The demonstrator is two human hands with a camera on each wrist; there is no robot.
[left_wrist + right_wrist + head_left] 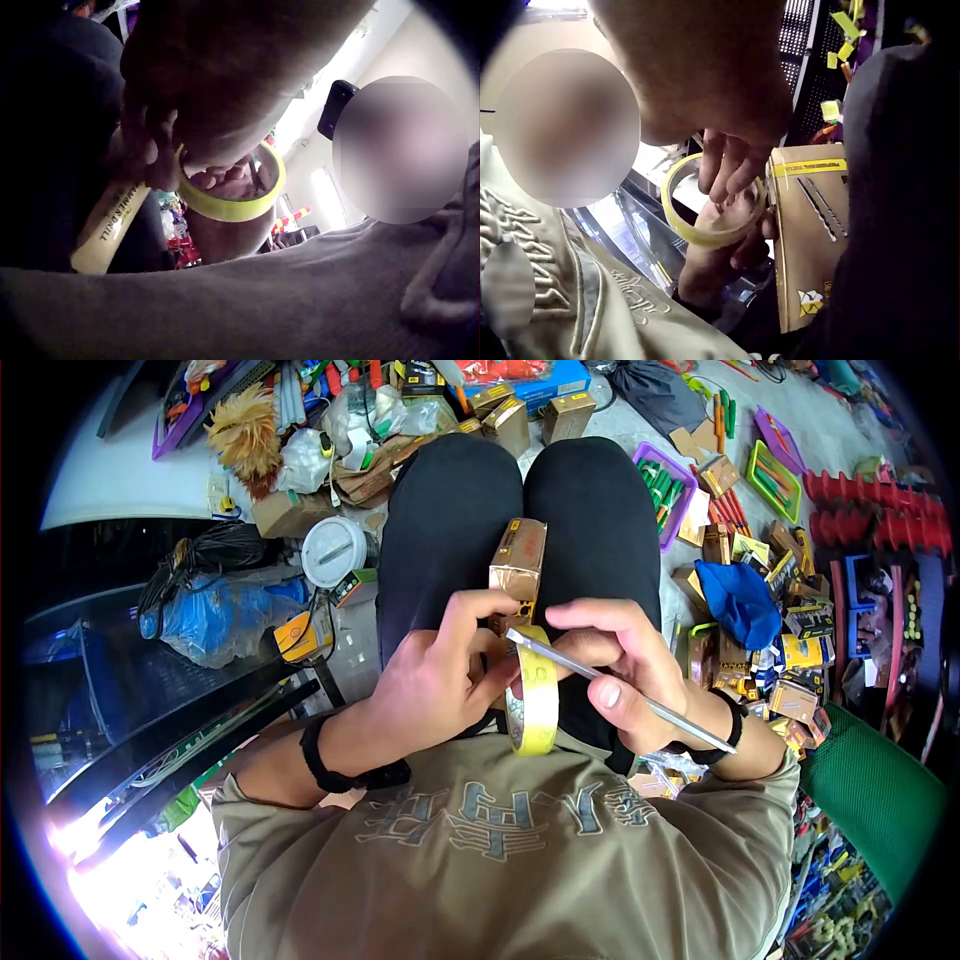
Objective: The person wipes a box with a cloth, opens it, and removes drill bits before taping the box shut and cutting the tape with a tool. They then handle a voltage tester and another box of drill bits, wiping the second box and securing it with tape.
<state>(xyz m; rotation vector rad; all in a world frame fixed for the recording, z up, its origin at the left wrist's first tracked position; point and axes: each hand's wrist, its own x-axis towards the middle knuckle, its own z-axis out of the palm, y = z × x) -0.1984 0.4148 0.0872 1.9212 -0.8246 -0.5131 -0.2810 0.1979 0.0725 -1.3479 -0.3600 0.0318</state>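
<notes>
A roll of yellow tape (533, 710) hangs between the two hands over the lap. The left hand (430, 675) pinches at the roll's upper left side, its fingertips close to a small cardboard box (518, 555) held upright between the thighs. The right hand (630, 665) has its fingers at the roll's other side, with a thin grey metal blade or tool (650, 705) lying slantwise under its thumb. In the right wrist view the box (810, 225) shows drill bits printed on it, beside the tape ring (676, 217). The left wrist view shows "HAMMER DRILL" on the box (112, 225).
Small boxes (795, 700) and a blue cloth (738, 603) lie in a heap at the right. Purple and green trays (773, 482) stand beyond. At the left are a white round lid (333, 552), a blue bag (225, 622) and a dark table. A green mesh seat (880, 790) is at lower right.
</notes>
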